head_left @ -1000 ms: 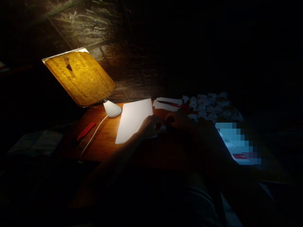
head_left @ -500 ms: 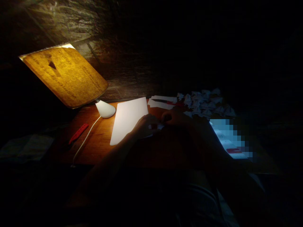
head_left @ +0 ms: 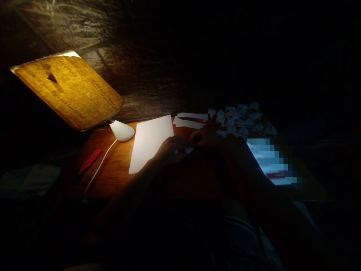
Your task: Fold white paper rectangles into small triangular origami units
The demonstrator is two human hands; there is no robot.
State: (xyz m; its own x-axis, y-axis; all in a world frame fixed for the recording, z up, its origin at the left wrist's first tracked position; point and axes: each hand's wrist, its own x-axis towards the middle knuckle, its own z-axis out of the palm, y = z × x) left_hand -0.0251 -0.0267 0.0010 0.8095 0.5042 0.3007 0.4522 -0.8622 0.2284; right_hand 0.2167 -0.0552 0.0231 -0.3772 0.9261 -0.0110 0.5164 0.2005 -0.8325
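Note:
Both hands meet over the wooden table around a small piece of paper [head_left: 189, 149], whose bright edge shows between them. My left hand [head_left: 169, 149] is bent over it from the left with fingers closed on it, beside the right edge of a large white sheet of paper [head_left: 150, 141]. My right hand [head_left: 208, 140] is curled in, thumb and fingers pinched at the paper's right side. Deep shadow hides most fingertips and the paper's full shape. A red patch shows under the left fingers; I cannot tell what it is.
A white desk lamp [head_left: 122, 131] with a printed yellow shade cover [head_left: 70, 90] and cord stands left. A red-handled cutter [head_left: 90, 161] lies near it. Behind the hands are white paper slips [head_left: 183, 122], a red-and-black knife [head_left: 194, 120] and many folded paper pieces [head_left: 239, 119]. A lit screen [head_left: 267, 162] lies right.
The whole view has shifted slightly, so things sit a little further left. Both hands stay together at the small paper with barely any change in pose.

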